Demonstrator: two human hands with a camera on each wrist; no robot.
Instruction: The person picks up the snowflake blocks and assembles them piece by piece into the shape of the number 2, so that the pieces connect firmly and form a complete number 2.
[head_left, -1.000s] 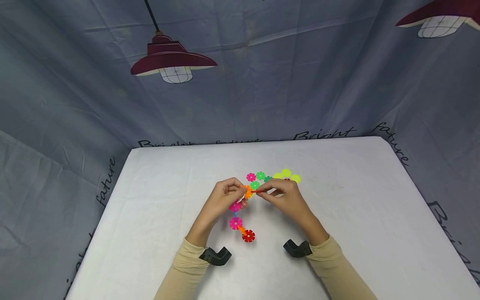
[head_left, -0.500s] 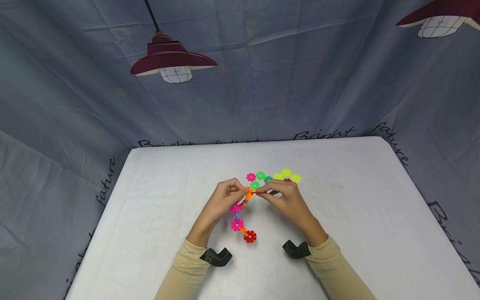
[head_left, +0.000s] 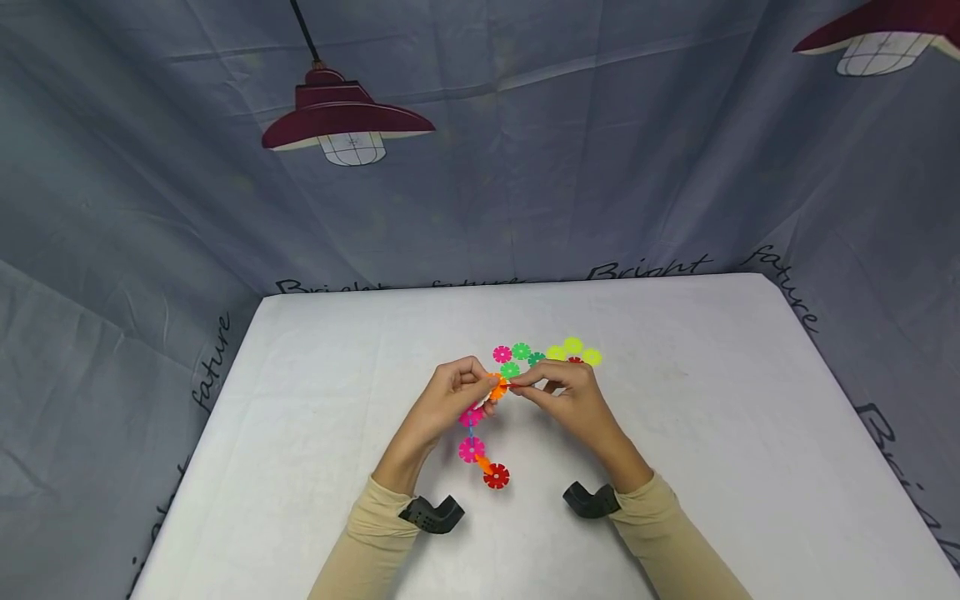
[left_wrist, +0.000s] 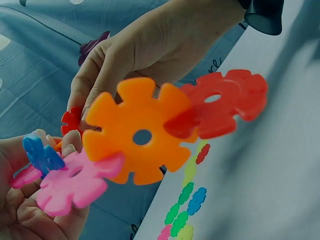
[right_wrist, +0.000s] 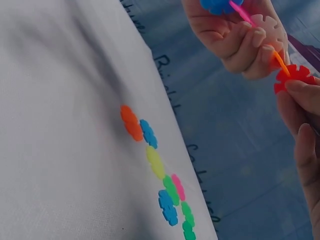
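Note:
My left hand [head_left: 457, 390] pinches an orange snowflake disc [head_left: 497, 386], part of a chain of interlocking plastic discs hanging below it. Down the chain come a pink disc [head_left: 471, 415], a thin blue one, another pink disc [head_left: 472, 450], an orange disc [left_wrist: 142, 112] and a red end disc [left_wrist: 235, 100]. Between thumb and fingertips, my right hand [head_left: 573, 396] holds a red snowflake disc [right_wrist: 295, 75]. Its edge meets the rim of the pinched orange disc [right_wrist: 280, 62]; how deep the slots sit cannot be told. A white disc [right_wrist: 269, 30] is partly hidden by left fingers.
Several loose discs lie on the white table [head_left: 337, 400] beyond the hands: a pink disc [head_left: 502, 354], green discs [head_left: 521, 351] and yellow discs [head_left: 573, 344]. Blue discs [right_wrist: 167, 207] also show in the right wrist view. A grey printed curtain [head_left: 480, 167] surrounds the table.
Both hands stay nearly in place, the red disc held against the orange one. The hanging end of the chain swung slightly right and then back left.

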